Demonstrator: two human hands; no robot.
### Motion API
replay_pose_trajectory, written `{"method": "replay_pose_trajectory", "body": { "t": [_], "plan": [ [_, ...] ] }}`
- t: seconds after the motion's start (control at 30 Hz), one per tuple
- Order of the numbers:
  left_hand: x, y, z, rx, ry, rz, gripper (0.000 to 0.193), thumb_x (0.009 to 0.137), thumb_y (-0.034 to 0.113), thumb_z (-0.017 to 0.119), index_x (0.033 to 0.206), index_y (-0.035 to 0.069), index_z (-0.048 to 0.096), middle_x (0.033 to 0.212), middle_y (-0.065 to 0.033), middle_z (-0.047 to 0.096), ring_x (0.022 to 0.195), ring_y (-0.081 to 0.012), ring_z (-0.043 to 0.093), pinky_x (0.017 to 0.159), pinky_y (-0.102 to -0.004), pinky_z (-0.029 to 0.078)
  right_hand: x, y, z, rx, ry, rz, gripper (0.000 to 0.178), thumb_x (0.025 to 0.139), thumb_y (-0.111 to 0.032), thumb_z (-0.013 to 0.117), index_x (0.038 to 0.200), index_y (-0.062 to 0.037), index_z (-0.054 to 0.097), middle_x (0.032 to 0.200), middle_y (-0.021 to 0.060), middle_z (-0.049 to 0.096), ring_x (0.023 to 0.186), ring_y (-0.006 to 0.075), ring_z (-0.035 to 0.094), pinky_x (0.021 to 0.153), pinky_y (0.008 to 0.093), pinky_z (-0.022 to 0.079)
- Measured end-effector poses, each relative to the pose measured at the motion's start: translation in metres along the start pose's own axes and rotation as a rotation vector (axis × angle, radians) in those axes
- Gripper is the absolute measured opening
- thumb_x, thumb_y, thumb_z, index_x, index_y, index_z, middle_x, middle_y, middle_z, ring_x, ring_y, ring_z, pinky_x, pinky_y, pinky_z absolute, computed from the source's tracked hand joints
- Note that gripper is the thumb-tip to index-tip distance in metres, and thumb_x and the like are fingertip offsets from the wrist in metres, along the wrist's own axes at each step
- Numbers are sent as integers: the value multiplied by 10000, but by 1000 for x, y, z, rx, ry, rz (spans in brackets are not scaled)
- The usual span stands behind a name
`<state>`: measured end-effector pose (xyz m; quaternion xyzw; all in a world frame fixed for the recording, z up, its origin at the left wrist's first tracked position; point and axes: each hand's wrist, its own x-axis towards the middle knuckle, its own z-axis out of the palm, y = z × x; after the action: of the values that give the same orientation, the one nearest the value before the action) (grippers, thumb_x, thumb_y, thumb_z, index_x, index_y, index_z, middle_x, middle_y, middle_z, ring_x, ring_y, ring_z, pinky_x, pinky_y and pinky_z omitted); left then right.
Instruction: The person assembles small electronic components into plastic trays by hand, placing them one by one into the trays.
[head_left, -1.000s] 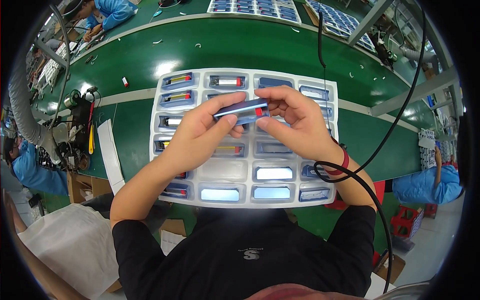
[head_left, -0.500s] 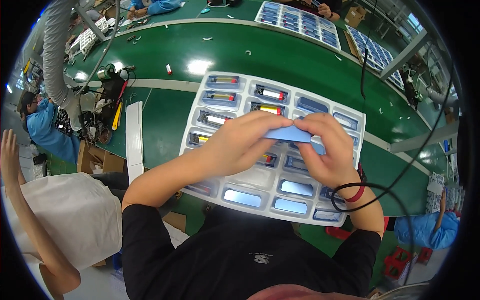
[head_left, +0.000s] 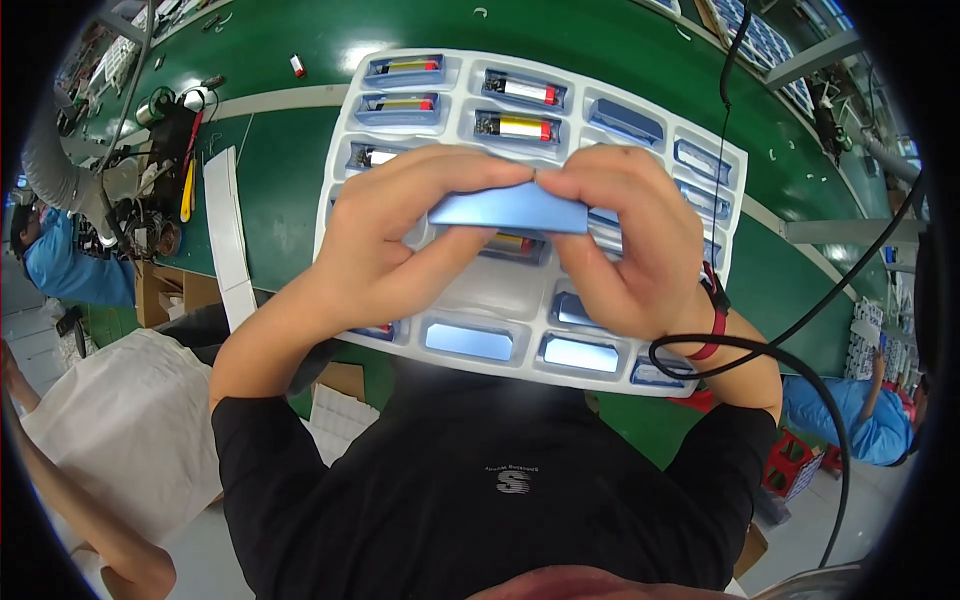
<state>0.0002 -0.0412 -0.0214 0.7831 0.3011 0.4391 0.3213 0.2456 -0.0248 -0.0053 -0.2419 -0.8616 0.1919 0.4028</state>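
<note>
Both hands hold a blue plastic casing [head_left: 512,208] above the tray. My left hand [head_left: 400,225] pinches its left end and my right hand [head_left: 635,240] its right end, thumbs below and index fingertips meeting along the top edge. Underneath lies a white moulded tray [head_left: 490,287]. In its left and middle pockets, open blue shells hold cells wrapped in yellow, white and red, such as the yellow cell [head_left: 517,127]. Closed blue casings [head_left: 468,341] sit in front pockets and another blue casing [head_left: 627,121] at the back. My hands hide the tray's middle.
A red wrist strap [head_left: 717,325] is on my right wrist, beside a looping black cable [head_left: 800,350]. Left of the tray are a white strip [head_left: 230,240], a yellow-handled tool [head_left: 188,190] and a solder reel [head_left: 155,105]. A person in pale clothing [head_left: 120,430] is close at left.
The view has tilted down, so the tray appears higher up. Both hands keep hold of the casing, whose broad face now shows more fully.
</note>
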Motion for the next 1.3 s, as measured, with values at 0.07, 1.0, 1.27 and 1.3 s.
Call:
{"method": "replay_pose_trajectory", "body": {
  "t": [0.07, 1.0, 1.27, 1.3],
  "plan": [
    [0, 0, 0, -185, 21, -67, 424, 856, -139, 630, 1265, -27, 661, 1236, -169, 711, 1125, -246, 702, 974, -349, 554, 4, 5, 4, 48, 71, -54, 354, 807, 100, 693, 1154, 37, 667, 1066, 174, 648, 913, 259, 649, 799, 330, 538],
    [22, 7, -4, -24, 211, 336, 461, 814, -158, 643, 1245, 2, 609, 1252, -200, 692, 1171, -329, 683, 991, -407, 547, 27, -6, 26, 315, 280, -78, 315, 915, 75, 641, 1218, -10, 624, 1227, 135, 522, 1031, 195, 572, 876, 286, 486],
    [27, -81, -93, -78, -13, -39, 466, 883, 281, 779, 1240, -5, 691, 1255, -136, 702, 1145, -232, 668, 974, -376, 532, -7, -19, -6, 88, -103, 285, 161, 834, -5, 759, 986, -30, 712, 890, 114, 731, 764, 260, 703, 693, 378, 561],
    [41, -119, -104, -78, 144, -223, 469, 880, 266, 761, 1260, 1, 688, 1212, -134, 714, 1058, -233, 665, 963, -360, 524, -17, -23, 1, 10, -174, 188, 166, 835, -35, 763, 991, -33, 707, 898, 108, 725, 767, 267, 697, 695, 382, 558]
  ]
}}
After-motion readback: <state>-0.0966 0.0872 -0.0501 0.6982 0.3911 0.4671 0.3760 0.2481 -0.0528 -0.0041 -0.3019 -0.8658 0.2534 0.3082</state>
